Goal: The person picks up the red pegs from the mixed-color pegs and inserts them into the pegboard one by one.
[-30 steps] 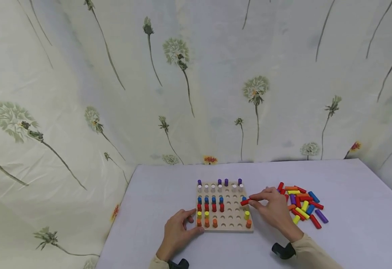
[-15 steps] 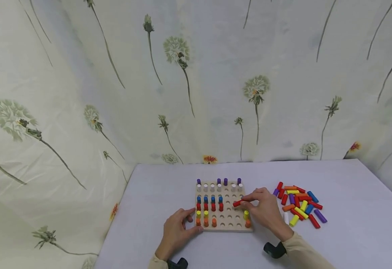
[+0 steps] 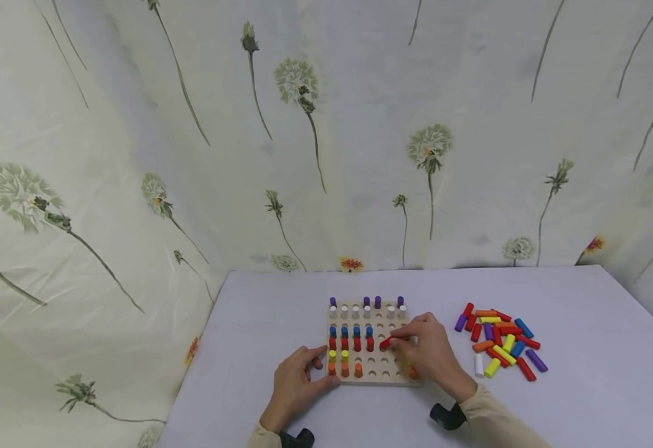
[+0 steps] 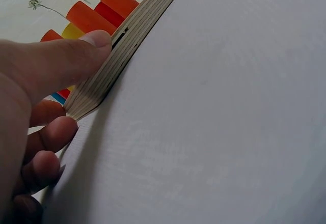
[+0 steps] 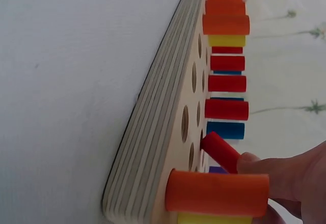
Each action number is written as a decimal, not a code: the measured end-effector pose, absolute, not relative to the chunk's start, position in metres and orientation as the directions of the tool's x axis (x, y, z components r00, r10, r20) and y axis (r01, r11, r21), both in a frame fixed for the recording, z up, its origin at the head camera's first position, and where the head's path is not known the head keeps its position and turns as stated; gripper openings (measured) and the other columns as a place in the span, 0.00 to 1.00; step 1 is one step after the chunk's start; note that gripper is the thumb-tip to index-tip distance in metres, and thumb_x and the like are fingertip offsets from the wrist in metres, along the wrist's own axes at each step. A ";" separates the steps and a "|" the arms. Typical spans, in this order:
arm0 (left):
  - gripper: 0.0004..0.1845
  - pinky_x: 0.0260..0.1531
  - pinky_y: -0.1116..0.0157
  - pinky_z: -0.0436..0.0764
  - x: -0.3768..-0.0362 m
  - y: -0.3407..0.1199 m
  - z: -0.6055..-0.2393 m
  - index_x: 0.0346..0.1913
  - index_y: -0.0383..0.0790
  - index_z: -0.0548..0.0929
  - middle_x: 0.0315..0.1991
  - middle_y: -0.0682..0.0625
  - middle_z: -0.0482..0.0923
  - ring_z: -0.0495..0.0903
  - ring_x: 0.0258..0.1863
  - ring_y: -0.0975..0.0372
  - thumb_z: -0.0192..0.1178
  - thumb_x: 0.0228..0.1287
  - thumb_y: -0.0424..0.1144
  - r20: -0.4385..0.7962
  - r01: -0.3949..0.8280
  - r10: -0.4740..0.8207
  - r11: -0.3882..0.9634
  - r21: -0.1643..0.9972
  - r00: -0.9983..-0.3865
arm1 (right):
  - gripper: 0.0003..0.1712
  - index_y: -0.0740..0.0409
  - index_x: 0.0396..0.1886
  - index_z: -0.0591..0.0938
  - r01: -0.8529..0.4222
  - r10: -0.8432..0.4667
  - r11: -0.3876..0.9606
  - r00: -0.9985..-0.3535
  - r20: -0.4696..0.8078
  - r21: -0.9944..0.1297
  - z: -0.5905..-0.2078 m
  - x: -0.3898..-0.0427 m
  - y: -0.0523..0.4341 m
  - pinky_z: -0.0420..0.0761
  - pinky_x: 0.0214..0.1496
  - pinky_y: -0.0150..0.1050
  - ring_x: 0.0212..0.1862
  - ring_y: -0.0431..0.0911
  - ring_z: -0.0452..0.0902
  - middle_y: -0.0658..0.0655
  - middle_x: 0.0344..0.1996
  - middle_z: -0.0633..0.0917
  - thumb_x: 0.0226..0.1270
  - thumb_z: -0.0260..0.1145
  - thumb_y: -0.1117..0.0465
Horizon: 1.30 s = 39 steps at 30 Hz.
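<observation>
A square wooden pegboard lies on the table, with rows of purple, white, blue, red, yellow and orange pegs standing in its holes. My left hand holds the board at its near left corner, thumb on the front edge and fingers along the left side. Between thumb and fingertips, my right hand pinches a red peg. That peg is tilted, its lower end at a hole just right of the standing red pegs. In the right wrist view an orange peg stands in front of the right hand.
Loose pegs in mixed colours lie in a pile to the right of the board, among them a purple peg and a white peg. The table is white-covered, and a flower-printed curtain hangs behind it.
My right hand has moved left over the board with the red peg, bringing it down to a hole in the red row. The left hand has stayed at the corner.
</observation>
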State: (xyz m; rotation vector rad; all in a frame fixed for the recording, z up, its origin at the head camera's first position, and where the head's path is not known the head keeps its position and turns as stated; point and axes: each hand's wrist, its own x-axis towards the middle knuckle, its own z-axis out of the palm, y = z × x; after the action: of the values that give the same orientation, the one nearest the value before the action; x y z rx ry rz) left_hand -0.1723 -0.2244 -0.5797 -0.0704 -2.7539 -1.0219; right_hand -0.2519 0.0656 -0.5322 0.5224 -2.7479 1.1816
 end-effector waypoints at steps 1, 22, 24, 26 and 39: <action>0.35 0.26 0.73 0.63 -0.173 -0.224 -0.580 0.61 0.47 0.89 0.33 0.61 0.78 0.66 0.24 0.73 0.80 0.53 0.62 0.204 0.114 -0.025 0.758 0.642 -0.979 | 0.06 0.53 0.39 0.96 -0.368 -0.278 0.639 -0.929 0.243 -0.675 -0.532 -0.251 0.065 0.68 0.41 0.38 0.45 0.47 0.69 0.50 0.32 0.81 0.62 0.80 0.64; 0.35 0.26 0.73 0.62 -0.172 -0.224 -0.582 0.62 0.47 0.89 0.33 0.61 0.78 0.65 0.24 0.73 0.81 0.52 0.60 0.209 0.128 -0.013 0.755 0.643 -0.978 | 0.09 0.57 0.23 0.91 -0.619 -0.352 0.686 -0.742 0.570 -0.383 -0.545 -0.243 0.034 0.73 0.39 0.37 0.37 0.43 0.66 0.47 0.19 0.83 0.46 0.83 0.72; 0.35 0.26 0.72 0.62 -0.172 -0.224 -0.582 0.61 0.46 0.89 0.33 0.61 0.78 0.65 0.24 0.73 0.81 0.52 0.60 0.211 0.129 -0.012 0.755 0.642 -0.977 | 0.09 0.58 0.23 0.91 -0.614 -0.347 0.689 -0.746 0.569 -0.384 -0.544 -0.242 0.032 0.73 0.39 0.38 0.37 0.43 0.67 0.47 0.19 0.84 0.47 0.82 0.73; 0.35 0.26 0.72 0.63 -0.172 -0.225 -0.582 0.61 0.46 0.89 0.33 0.61 0.78 0.65 0.24 0.73 0.81 0.52 0.60 0.209 0.130 -0.011 0.752 0.646 -0.978 | 0.09 0.58 0.22 0.90 -0.604 -0.340 0.697 -0.754 0.563 -0.388 -0.542 -0.242 0.030 0.73 0.40 0.38 0.37 0.43 0.67 0.48 0.19 0.84 0.47 0.81 0.74; 0.36 0.25 0.72 0.62 -0.173 -0.226 -0.583 0.62 0.47 0.89 0.33 0.61 0.79 0.65 0.24 0.73 0.81 0.52 0.60 0.211 0.130 -0.015 0.742 0.658 -0.977 | 0.08 0.58 0.22 0.91 -0.610 -0.347 0.737 -0.712 0.610 -0.293 -0.548 -0.241 0.028 0.76 0.36 0.36 0.34 0.42 0.67 0.47 0.19 0.83 0.47 0.83 0.71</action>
State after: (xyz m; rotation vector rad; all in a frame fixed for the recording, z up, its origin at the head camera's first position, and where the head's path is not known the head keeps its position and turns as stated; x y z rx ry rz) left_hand -0.1730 -0.2264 -0.5830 -0.0911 -2.7400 -1.0565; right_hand -0.2406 0.0283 -0.5477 0.7225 -2.4064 0.6603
